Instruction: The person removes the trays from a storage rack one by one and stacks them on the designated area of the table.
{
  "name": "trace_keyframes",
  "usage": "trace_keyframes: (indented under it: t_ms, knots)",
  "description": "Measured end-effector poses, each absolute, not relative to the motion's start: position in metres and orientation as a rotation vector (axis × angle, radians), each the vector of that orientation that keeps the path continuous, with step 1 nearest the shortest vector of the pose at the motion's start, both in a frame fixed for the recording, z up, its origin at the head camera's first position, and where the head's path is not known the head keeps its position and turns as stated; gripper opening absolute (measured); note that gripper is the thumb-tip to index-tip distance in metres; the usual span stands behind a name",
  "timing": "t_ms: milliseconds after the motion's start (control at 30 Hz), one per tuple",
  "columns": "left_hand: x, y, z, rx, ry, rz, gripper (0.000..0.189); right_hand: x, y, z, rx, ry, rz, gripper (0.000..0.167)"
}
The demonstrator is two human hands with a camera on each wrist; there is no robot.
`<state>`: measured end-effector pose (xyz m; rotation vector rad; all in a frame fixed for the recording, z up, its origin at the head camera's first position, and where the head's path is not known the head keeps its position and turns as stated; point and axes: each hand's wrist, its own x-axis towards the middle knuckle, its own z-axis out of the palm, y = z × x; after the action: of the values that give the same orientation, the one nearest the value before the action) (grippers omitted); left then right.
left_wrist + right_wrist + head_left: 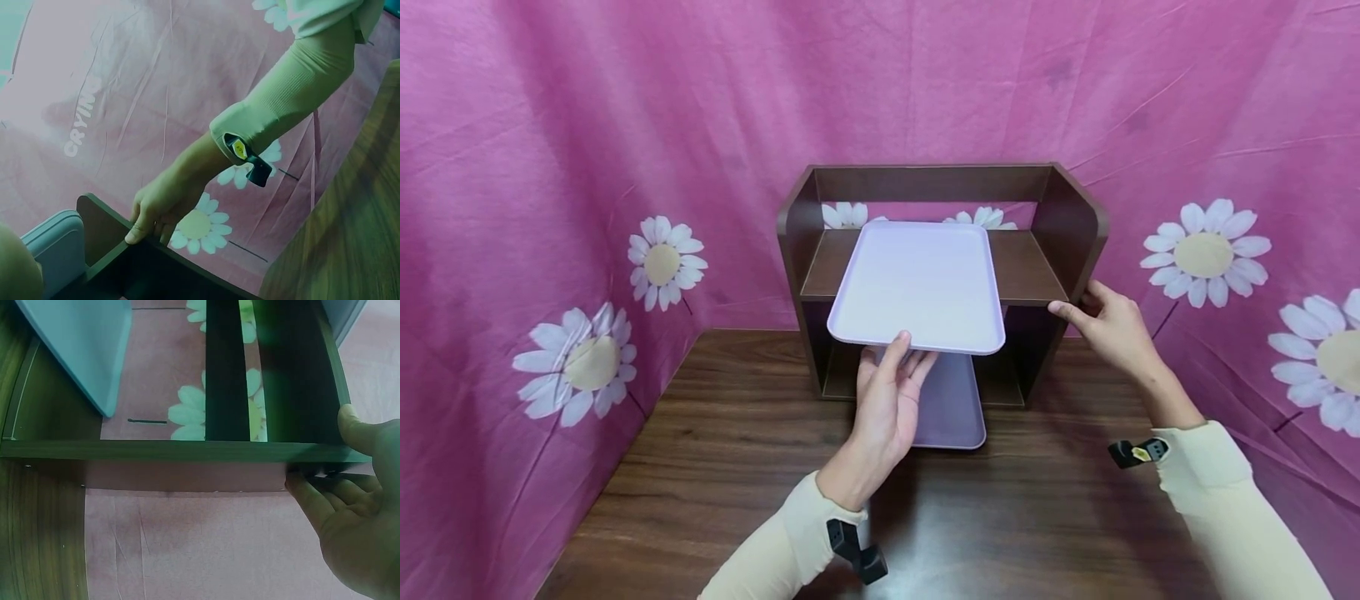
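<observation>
In the head view my left hand [886,404] pinches the near edge of a pale lilac tray [921,283], thumb on top and fingers beneath. The tray is held over the upper board of a dark brown two-level shelf [932,183]. A second lilac tray [947,408] lies in the lower compartment, its near end sticking out onto the table; the upper tray and my hand hide part of it. My right hand [1112,325] grips the front edge of the shelf's right side panel, which the right wrist view shows between thumb and fingers [312,500].
The shelf stands at the back of a wood-grain table [715,483]. Behind it and on both sides hangs a pink cloth [737,100] with large white daisies [662,262]. Black wrist cameras [1138,452] are strapped over cream sleeves [775,550].
</observation>
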<state>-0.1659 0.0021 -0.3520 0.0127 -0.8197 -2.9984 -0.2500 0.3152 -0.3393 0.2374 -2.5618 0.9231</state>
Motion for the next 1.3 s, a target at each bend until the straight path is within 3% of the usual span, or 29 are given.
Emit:
trace_keyframes:
  t_ms: [433, 800, 1100, 1300]
  knots:
    - [-0.166, 0.002, -0.352, -0.010, -0.814, -3.012, 0.037, -0.250, 0.315, -0.339, 0.214, -2.547, 1.028, 0.053]
    - [-0.168, 0.001, -0.355, 0.037, -0.756, -2.983, 0.025, -0.249, 0.312, -0.341, 0.201, -2.519, 1.020, 0.043]
    - [-0.165, -0.007, -0.353, 0.069, -0.745, -2.969, 0.026, -0.248, 0.311, -0.341, 0.198, -2.505, 1.044, 0.044]
    - [-0.165, -0.013, -0.354, 0.070, -0.760, -2.959, 0.015, -0.248, 0.310, -0.342, 0.190, -2.515, 1.054, 0.045]
